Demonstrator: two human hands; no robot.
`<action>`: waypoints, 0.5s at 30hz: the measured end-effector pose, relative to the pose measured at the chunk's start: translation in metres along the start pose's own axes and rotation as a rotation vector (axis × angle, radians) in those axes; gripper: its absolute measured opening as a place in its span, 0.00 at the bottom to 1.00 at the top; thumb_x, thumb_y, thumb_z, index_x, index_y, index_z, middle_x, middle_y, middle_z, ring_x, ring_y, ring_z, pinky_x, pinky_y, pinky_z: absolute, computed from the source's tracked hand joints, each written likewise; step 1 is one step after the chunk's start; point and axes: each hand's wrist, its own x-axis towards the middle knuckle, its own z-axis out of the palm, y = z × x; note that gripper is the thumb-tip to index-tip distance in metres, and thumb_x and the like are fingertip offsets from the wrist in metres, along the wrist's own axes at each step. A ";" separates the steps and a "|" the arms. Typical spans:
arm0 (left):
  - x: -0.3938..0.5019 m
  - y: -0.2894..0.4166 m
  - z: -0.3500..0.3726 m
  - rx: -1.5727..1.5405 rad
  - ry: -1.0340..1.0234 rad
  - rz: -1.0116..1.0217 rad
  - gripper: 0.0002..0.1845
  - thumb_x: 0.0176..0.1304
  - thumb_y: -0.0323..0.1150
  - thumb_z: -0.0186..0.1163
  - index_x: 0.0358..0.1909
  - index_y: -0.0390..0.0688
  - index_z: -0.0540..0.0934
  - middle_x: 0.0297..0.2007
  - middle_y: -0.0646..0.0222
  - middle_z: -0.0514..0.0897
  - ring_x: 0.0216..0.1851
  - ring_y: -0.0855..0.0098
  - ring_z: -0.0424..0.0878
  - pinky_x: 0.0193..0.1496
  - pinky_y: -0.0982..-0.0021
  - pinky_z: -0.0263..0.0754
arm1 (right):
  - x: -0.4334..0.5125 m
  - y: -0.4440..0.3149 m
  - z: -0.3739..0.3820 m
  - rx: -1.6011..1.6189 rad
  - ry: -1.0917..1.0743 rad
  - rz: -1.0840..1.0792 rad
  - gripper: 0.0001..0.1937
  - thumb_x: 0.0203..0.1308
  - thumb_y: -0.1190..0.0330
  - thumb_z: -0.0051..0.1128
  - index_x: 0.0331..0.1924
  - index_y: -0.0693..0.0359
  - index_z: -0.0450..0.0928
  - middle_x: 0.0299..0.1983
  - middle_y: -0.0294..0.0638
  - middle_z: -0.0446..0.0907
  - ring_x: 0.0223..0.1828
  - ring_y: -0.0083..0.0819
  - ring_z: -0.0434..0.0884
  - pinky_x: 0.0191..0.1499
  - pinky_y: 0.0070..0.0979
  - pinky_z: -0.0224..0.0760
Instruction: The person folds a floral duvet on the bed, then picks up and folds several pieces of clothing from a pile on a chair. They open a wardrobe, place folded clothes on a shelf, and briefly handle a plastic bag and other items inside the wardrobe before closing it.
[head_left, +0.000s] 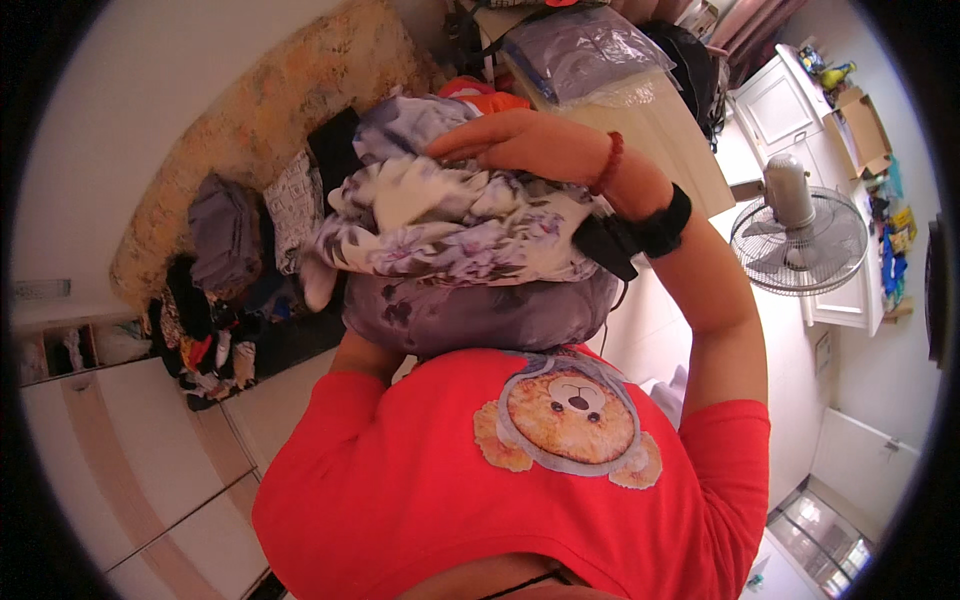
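Observation:
A bulky bundle of fabric rests against my chest. Its upper part is a crumpled white cloth with purple flowers, partly blurred. Beneath that is a smooth grey-purple padded fabric with a dark print. My right hand lies over the top of the bundle, fingers stretched out and touching the cloth. A red bead bracelet and a black band are on that arm. My left hand is out of view; only the left forearm shows, running behind the underside of the bundle.
Folded grey clothing and a patterned folded cloth lie by a mottled orange-beige padded surface. At the upper right, a clear plastic bag rests on a wooden tabletop. A standing fan is beside my right arm.

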 end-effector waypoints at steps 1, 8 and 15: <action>-0.002 0.000 0.002 0.024 -0.010 0.013 0.22 0.67 0.36 0.49 0.61 0.41 0.66 0.55 0.65 0.72 0.55 0.71 0.71 0.57 0.72 0.66 | -0.004 0.005 0.000 0.017 -0.001 0.009 0.22 0.61 0.79 0.45 0.61 0.65 0.68 0.58 0.39 0.73 0.61 0.24 0.69 0.61 0.19 0.61; -0.003 -0.004 -0.007 -0.240 -0.156 -0.020 0.22 0.68 0.39 0.49 0.60 0.41 0.67 0.55 0.64 0.73 0.55 0.71 0.71 0.56 0.73 0.67 | -0.017 0.031 0.007 0.552 0.200 -0.021 0.20 0.64 0.74 0.40 0.60 0.70 0.67 0.60 0.44 0.70 0.63 0.29 0.67 0.65 0.22 0.55; -0.006 -0.009 -0.017 -0.306 -0.115 -0.100 0.25 0.66 0.42 0.51 0.61 0.40 0.67 0.55 0.63 0.73 0.54 0.69 0.72 0.56 0.71 0.68 | -0.031 -0.005 0.066 -0.704 0.339 -0.010 0.44 0.44 0.47 0.67 0.64 0.60 0.62 0.59 0.53 0.68 0.61 0.45 0.68 0.59 0.38 0.63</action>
